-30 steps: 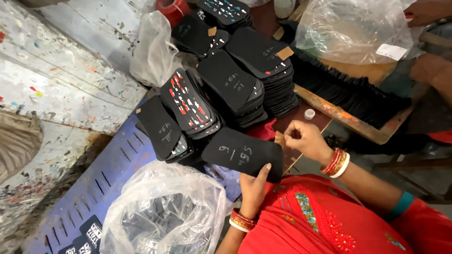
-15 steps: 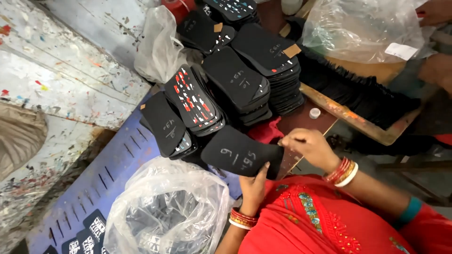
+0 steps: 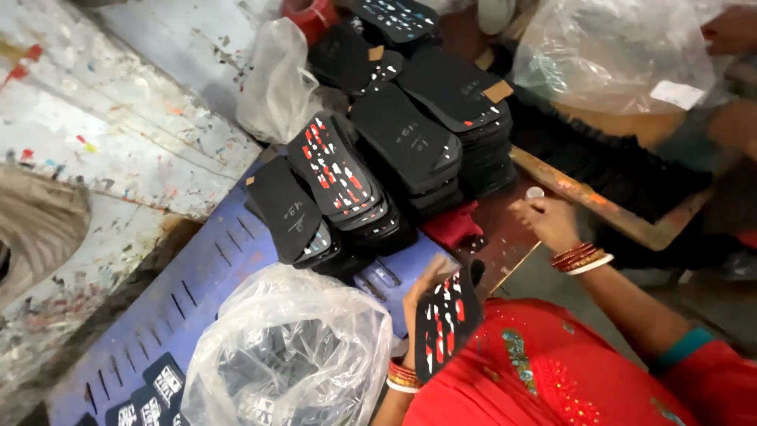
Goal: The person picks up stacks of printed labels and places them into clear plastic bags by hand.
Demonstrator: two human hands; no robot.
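Note:
My left hand (image 3: 423,285) grips a black shoe sole (image 3: 448,317) with its red and white patterned face turned up, held close to my red-clothed body. My right hand (image 3: 546,221), with bangles on its wrist, rests at the brown table edge with fingers curled beside a small white round cap (image 3: 535,192). Whether it grips the cap is unclear. Stacks of black soles (image 3: 410,142) stand in front of me. One stack (image 3: 335,170) shows the same red and white pattern.
A clear plastic bag (image 3: 292,355) holding dark soles lies on a blue slotted crate (image 3: 197,292) at lower left. Another clear bag (image 3: 623,55) sits at upper right, over a row of black pieces (image 3: 623,170). A paint-spattered surface (image 3: 102,118) fills the left.
The sole has turned from its plain chalk-marked side to its patterned side and come closer to my body. My right hand let go of it and moved up-right to the white cap.

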